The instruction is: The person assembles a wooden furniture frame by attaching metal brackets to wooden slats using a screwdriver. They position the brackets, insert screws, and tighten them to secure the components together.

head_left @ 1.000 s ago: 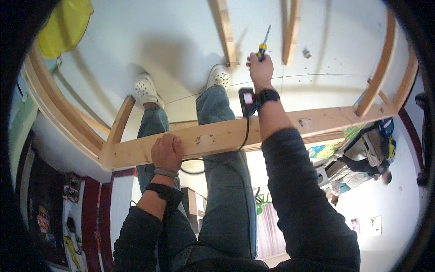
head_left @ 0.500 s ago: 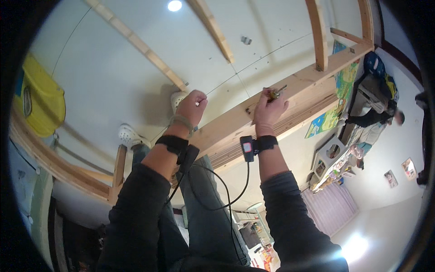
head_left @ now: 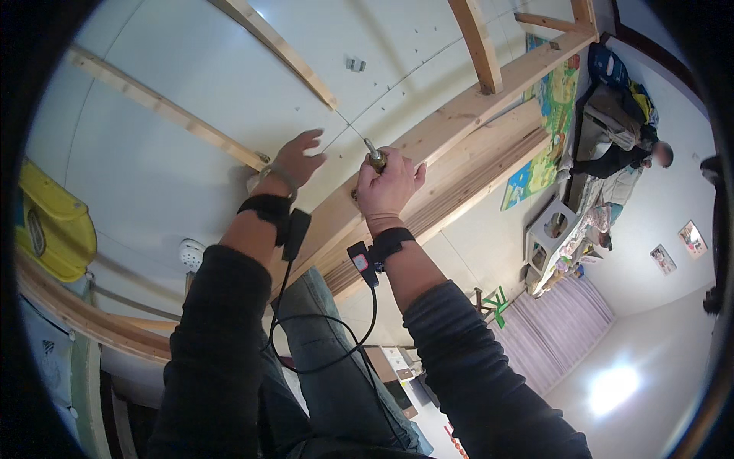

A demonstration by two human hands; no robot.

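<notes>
My right hand (head_left: 388,190) is closed around a short screwdriver (head_left: 375,156), its metal shank pointing up and away from the palm; most of the handle is hidden by my fingers. It is over a pale wooden beam (head_left: 451,130) that runs diagonally across the view. Left of it, my left hand (head_left: 297,161) has its fingers apart and holds nothing visible. Close to that wrist ends a wooden slat (head_left: 176,111). A small dark fitting (head_left: 354,195) shows in the beam beside my right hand.
More slats (head_left: 279,46) and an upright post (head_left: 478,50) belong to the wooden frame. Small grey pieces (head_left: 355,65) lie on the pale floor. At left is a yellow plastic object (head_left: 57,226). A colourful mat (head_left: 562,92) and piled clothes (head_left: 612,126) are at right.
My left hand has gone from fingers curled together to spread. My right hand has shifted left along the beam with the screwdriver, whose shank now points upward. The whole view has shifted.
</notes>
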